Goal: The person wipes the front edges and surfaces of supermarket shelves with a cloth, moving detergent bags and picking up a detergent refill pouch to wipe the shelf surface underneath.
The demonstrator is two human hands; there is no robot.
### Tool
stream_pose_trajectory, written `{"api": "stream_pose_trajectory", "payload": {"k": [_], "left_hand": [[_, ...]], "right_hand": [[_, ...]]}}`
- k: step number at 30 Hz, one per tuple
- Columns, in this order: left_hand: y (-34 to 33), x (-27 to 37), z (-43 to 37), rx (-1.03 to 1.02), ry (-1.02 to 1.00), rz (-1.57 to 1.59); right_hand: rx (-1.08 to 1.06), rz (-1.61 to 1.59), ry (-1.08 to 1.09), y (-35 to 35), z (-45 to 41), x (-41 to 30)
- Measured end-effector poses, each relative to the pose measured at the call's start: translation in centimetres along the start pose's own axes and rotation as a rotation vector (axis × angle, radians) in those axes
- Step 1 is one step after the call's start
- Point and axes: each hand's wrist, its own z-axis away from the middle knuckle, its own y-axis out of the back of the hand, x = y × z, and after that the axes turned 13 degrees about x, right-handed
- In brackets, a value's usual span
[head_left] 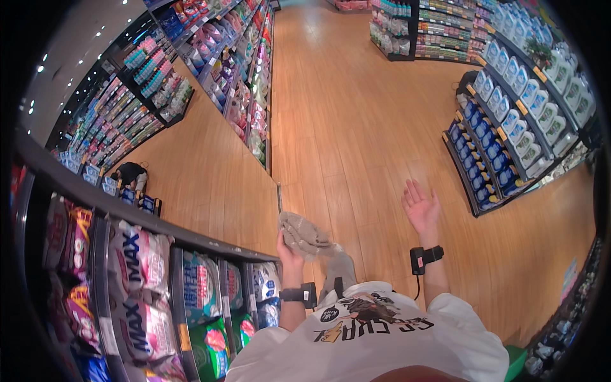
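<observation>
My left hand [289, 250] grips a folded grey-brown cloth [303, 234] with pale marks, its fingers partly hidden by the cloth. The cloth is beside the end edge of a mirror panel. My right hand [421, 205] is held out over the wooden floor, palm up, fingers spread, with nothing in it. A black strap with a small box is around each wrist; a cable hangs from the right one.
Shelves of bagged detergent [143, 286] stand close at the left, below a large mirror [205, 157]. More bags line the aisle shelf [253, 95] ahead. At right is a rack of bottles [506, 124]; a crouching person [465, 88] is partly hidden behind it.
</observation>
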Motion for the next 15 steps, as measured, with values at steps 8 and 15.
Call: {"api": "stream_pose_trajectory", "payload": {"k": [8,15], "left_hand": [[-9.0,1.8,-8.7,-0.155,-0.039,-0.062],[-13.2,5.4,-14.6,-0.184,-0.047,-0.027]], "right_hand": [[-0.067,-0.032,-0.029,-11.1,-9.5,4.5],[-0.017,-0.059,-0.120,-15.5,-15.9,9.4]]}}
